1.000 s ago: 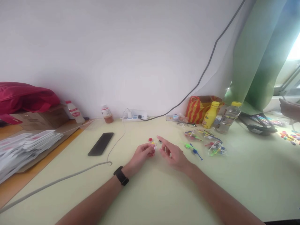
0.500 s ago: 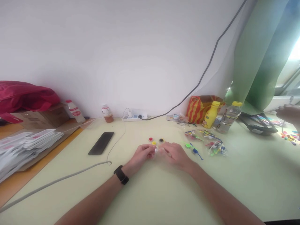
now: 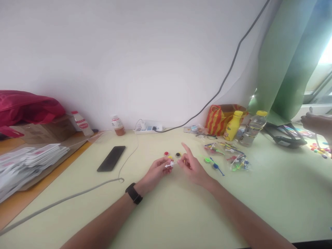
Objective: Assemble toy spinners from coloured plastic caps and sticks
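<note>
Our right hand has lifted its index finger away from the thumb; our left hand pinches a slim white arrow spinner, arrowhead leftward, above the table.

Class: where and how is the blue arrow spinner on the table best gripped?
Pinch the blue arrow spinner by its round middle, probably from above and the near side with the right hand: its thin shaft sticks out diagonally, and a green piece lies close left.
</note>
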`<state>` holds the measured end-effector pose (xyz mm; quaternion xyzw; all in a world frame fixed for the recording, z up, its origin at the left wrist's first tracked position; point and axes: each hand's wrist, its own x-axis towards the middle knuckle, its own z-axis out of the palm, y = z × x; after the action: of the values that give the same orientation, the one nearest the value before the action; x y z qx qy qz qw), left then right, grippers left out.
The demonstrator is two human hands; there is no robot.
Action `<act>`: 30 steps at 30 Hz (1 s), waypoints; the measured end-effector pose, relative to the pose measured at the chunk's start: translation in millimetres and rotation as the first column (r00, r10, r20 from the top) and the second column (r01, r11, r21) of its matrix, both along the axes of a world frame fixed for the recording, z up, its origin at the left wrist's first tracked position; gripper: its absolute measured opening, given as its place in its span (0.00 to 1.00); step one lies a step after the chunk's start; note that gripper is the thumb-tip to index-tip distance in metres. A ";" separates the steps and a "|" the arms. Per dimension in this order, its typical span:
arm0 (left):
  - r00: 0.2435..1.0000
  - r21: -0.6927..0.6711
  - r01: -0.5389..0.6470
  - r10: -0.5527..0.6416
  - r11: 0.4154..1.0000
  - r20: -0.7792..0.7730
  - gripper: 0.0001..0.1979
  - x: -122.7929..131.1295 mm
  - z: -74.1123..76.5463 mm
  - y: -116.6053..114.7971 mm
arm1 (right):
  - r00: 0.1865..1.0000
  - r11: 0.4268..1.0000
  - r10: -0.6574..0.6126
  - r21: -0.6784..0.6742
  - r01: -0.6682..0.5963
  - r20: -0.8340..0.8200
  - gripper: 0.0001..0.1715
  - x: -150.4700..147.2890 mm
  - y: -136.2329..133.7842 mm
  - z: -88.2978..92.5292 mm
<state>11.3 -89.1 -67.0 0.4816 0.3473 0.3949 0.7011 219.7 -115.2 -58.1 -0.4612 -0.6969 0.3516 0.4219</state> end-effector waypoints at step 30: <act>0.995 0.046 0.081 -0.079 0.996 -0.060 0.15 1.9 -2.3 -1.9 | 0.997 0.994 0.015 0.108 -0.007 -0.077 0.19 0.9 3.5 -3.8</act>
<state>13.2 -91.0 -69.3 0.5233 0.3385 0.3605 0.6940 220.6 -111.7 -61.9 -0.4200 -0.7003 0.3336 0.4710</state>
